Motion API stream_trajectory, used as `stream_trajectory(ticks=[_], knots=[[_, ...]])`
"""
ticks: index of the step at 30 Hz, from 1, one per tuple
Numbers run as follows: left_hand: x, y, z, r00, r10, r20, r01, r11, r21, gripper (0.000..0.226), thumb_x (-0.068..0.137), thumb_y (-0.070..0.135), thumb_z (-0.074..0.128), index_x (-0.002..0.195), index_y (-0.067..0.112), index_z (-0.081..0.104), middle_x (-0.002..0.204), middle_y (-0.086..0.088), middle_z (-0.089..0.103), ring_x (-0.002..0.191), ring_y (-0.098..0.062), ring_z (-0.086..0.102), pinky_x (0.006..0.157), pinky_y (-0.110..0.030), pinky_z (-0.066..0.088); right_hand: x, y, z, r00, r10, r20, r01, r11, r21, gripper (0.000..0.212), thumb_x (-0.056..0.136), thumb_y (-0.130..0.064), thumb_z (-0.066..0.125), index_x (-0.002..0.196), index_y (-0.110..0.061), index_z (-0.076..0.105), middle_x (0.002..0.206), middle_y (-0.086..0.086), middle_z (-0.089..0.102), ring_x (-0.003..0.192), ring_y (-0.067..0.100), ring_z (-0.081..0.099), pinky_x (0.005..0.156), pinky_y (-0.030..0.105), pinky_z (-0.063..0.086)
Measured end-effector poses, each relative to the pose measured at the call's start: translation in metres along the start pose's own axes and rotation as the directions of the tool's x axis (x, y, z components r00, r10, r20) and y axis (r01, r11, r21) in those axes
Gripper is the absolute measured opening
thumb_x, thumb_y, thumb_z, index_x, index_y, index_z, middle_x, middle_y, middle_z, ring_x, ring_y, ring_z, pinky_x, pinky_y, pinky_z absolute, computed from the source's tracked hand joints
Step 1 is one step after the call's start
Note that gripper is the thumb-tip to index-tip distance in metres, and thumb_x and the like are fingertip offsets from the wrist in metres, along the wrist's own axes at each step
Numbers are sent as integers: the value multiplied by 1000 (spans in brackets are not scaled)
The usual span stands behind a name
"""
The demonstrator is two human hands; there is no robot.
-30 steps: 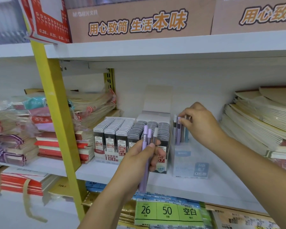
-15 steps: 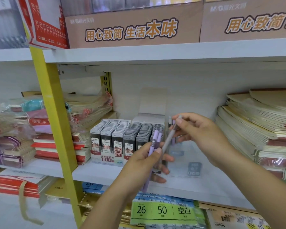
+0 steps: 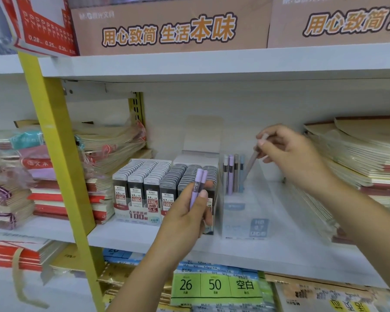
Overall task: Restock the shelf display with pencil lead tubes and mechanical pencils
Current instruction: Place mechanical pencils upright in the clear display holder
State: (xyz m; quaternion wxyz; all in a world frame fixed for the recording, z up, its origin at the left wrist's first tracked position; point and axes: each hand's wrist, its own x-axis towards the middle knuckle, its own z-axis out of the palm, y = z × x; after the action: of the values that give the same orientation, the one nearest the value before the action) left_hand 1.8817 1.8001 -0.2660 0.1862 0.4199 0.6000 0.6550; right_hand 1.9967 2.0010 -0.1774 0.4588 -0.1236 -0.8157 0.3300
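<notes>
Right hand (image 3: 295, 158) pinches one slim pale pencil (image 3: 251, 161), tilted into clear plastic box (image 3: 245, 218) | left hand (image 3: 185, 212) grips two lilac cylindrical pencils (image 3: 197, 185) | four upright pencils (image 3: 232, 172) just left of pinch.

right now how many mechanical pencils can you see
7. Four pencils stand in the clear box; the right hand pinches one tilted pencil beside them; the left hand grips two purple pencils. Others may be hidden.
</notes>
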Motion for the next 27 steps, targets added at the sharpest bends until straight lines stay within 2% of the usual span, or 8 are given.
stream_trajectory(ticks=[2,7,13,17,22,25,27], knots=[[1,-2,-1,1000,-13,-5,13,1000,-3,27,105,37,42,101,54,63,62,10,53,48,-1,41,46,-13,35,-1,6,9,996,10,92,-2,997,-82,19,92,-14,63,86,-33,62,81,-3,71,78,14,70,76,38,58],[2,-7,-2,1000,-24,7,24,999,-31,27,105,35,44,102,50,66,64,7,47,47,-1,38,45,-13,33,-8,14,33,986,4,169,7,998,-65,13,90,-16,66,86,-29,64,82,-1,72,79,17,71,82,48,56],[5,-9,-9,999,-45,7,46,998,-54,25,104,37,45,103,46,68,65,6,47,47,-3,36,44,-16,31,-4,11,39,980,-23,197,49,990,-130,17,89,-16,67,86,-32,62,79,-6,70,76,13,70,81,43,57],[4,-9,-10,999,-50,12,51,997,-61,25,104,38,44,103,46,68,66,7,48,47,-3,36,44,-16,31,-3,11,42,974,-65,218,118,964,-238,31,91,-24,65,89,-48,45,76,-6,70,72,6,68,77,39,56],[4,-8,-10,999,-54,8,54,996,-66,25,104,36,45,103,43,69,65,7,49,46,-3,36,44,-16,32,-3,14,45,978,-55,199,98,973,-209,27,89,-19,67,84,-39,49,73,-3,70,68,8,67,76,41,56],[3,-7,-10,998,-58,9,59,996,-69,26,105,35,44,102,43,69,65,7,49,46,-3,36,44,-16,31,-4,13,43,992,-112,64,121,978,-168,22,90,-19,66,90,-35,51,75,-5,69,70,12,68,74,42,57],[4,-6,-9,999,-52,7,53,997,-60,26,104,35,45,102,43,69,66,6,50,46,-2,37,44,-16,31,-1,11,35,983,-181,-39,169,964,-206,20,91,-20,64,97,-32,50,76,-7,67,71,11,68,72,38,56]])
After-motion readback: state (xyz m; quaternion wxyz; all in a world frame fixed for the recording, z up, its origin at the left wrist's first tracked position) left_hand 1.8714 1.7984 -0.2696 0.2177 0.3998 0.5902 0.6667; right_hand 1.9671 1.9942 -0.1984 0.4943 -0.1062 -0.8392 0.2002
